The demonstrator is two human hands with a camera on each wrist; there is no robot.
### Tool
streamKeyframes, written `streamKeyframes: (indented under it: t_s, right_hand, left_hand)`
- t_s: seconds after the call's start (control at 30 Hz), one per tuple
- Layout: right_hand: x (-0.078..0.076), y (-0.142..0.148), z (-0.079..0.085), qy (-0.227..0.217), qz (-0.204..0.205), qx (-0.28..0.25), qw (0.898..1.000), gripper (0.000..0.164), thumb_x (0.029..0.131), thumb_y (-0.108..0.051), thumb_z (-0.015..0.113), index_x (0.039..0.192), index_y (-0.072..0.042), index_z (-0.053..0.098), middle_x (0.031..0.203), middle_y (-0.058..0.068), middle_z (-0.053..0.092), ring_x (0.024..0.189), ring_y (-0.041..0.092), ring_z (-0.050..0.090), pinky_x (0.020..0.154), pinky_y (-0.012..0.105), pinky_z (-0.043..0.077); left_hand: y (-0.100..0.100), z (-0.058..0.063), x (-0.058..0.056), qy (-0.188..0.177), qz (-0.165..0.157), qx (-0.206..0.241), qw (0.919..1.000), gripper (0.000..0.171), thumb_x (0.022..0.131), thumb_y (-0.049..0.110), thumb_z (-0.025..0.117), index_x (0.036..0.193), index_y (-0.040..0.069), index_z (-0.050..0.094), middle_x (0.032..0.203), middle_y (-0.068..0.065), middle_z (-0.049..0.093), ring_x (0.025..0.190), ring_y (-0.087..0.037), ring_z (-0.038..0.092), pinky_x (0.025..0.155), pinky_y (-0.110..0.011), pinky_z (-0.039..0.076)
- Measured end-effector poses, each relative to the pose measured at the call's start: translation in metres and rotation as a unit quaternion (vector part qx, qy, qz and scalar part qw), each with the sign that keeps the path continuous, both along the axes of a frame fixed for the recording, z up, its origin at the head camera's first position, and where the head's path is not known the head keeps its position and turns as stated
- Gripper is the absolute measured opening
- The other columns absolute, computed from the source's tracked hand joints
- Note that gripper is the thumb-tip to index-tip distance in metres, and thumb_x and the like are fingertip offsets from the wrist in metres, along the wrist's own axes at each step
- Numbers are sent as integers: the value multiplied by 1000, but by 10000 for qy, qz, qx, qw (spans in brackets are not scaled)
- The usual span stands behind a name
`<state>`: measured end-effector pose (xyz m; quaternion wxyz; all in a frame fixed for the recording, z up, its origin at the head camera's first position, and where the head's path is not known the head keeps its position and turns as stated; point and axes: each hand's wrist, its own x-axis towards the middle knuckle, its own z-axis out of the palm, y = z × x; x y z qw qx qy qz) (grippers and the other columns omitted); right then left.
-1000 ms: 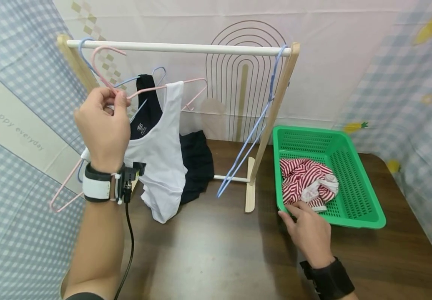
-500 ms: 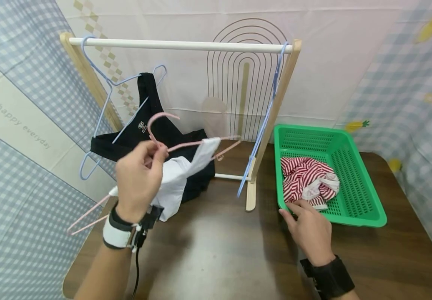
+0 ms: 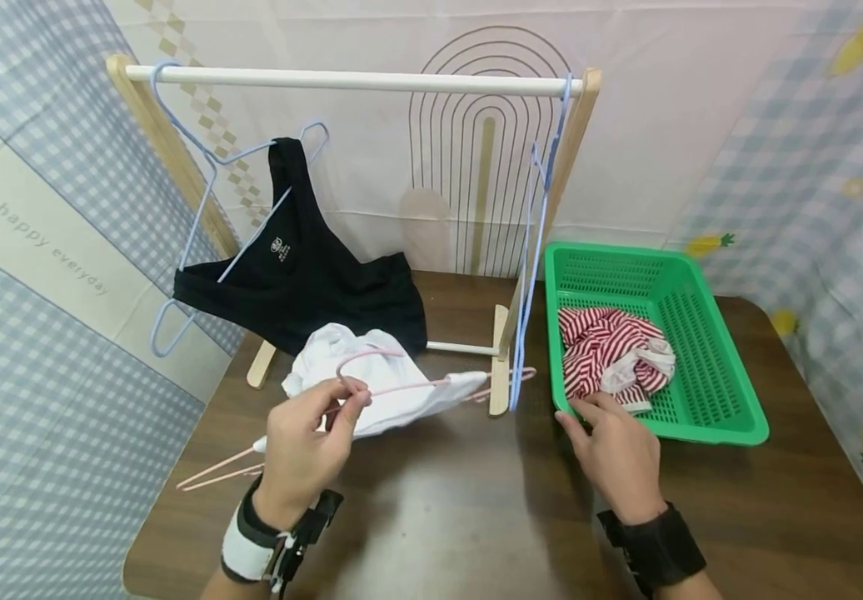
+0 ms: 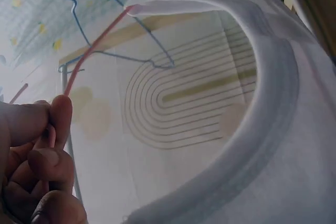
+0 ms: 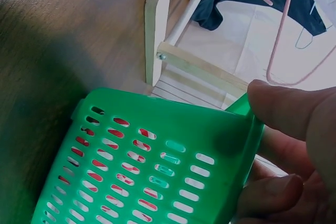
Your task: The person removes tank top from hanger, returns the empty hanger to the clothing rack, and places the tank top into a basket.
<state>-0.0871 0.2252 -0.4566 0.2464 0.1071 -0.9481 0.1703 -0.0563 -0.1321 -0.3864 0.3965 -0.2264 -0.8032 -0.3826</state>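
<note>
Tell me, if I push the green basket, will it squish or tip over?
The basket likely stays stiff: its walls stand without sagging. It's probably light, with slotted sides and striped cloth inside. Tipping seems unlikely; it looks wide and low.

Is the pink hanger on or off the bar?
Off: the left hand pinches the pink hanger below its hook, which is clear of the bar.
</note>
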Motion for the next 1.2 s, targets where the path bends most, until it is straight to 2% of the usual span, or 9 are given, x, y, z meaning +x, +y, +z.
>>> streamKeyframes:
  t_s: [0.3, 0.47, 0.63, 0.7, 0.77, 0.87, 0.97, 1.07, 1.2]
  right_hand:
    - [-1, 3, -5, 353, 202, 97, 9991, 32, 81, -20, 89, 107, -3, 80, 97, 12, 73, 65, 24, 68, 44, 28, 40]
    - [4, 4, -4, 96, 307, -87, 9994, 40, 80, -9, 86, 118, -2, 75, 110, 16, 72, 75, 29, 71, 49, 37, 49]
    - [17, 0, 2, -398, 264, -607, 9970, 49, 83, 8, 65, 130, -4, 66, 121, 18, 64, 54, 11, 43, 46, 24, 31]
    - [24, -4, 3, -325, 267, -748, 9963, 54, 79, 11, 59, 131, -3, 66, 121, 17, 62, 53, 6, 29, 47, 21, 24]
    - [28, -8, 6, 4, 385, -772, 9963, 55, 75, 10, 58, 128, -2, 67, 119, 17, 62, 54, 4, 29, 47, 20, 23]
    - [33, -16, 10, 678, 789, -775, 9916, 49, 76, 2, 60, 123, -1, 70, 112, 16, 63, 58, 9, 44, 45, 22, 32]
    - [37, -27, 13, 1177, 1236, -767, 9823, 35, 90, -17, 61, 120, -2, 73, 106, 14, 65, 67, 16, 58, 49, 26, 43]
    - [42, -40, 16, 1468, 1435, -724, 9760, 41, 102, -40, 57, 118, -7, 76, 104, 11, 67, 66, 16, 60, 51, 30, 47]
    - [47, -53, 21, 1669, 1590, -613, 9711, 48, 103, -51, 57, 118, -10, 77, 103, 8, 69, 62, 13, 59, 50, 30, 47]
  left_hand:
    - [18, -20, 14, -25, -541, 53, 9985, 26, 104, 27, 64, 90, 6, 72, 76, -1, 71, 58, -2, 50, 53, -13, 42]
    - [22, -24, 17, -16, -720, 263, 9971, 23, 102, 24, 67, 89, 6, 71, 78, -2, 71, 59, -1, 50, 53, -13, 41]
    - [25, -26, 19, -28, -883, 448, 9951, 20, 101, 21, 70, 89, 5, 70, 80, -4, 73, 61, -1, 52, 54, -12, 42]
    - [27, -27, 21, -61, -968, 440, 9943, 17, 100, 18, 70, 89, 5, 70, 80, -4, 73, 61, -1, 51, 53, -12, 41]
    - [29, -27, 20, -65, -1061, 383, 9936, 15, 100, 16, 70, 89, 6, 70, 80, -4, 73, 60, -1, 49, 53, -12, 40]
    - [31, -29, 20, -79, -1127, 272, 9932, 15, 100, 17, 69, 90, 7, 70, 80, -2, 72, 59, 1, 47, 52, -12, 39]
    - [34, -29, 20, 9, -1173, 203, 9929, 16, 101, 19, 68, 90, 8, 70, 77, 0, 70, 58, 1, 46, 52, -11, 39]
    - [38, -30, 20, 158, -1219, 89, 9924, 16, 102, 20, 67, 92, 7, 71, 75, 2, 68, 59, 1, 47, 54, -11, 40]
    - [44, -29, 19, 258, -1300, -71, 9911, 15, 102, 20, 67, 96, 7, 72, 77, 2, 70, 61, 0, 52, 57, -11, 44]
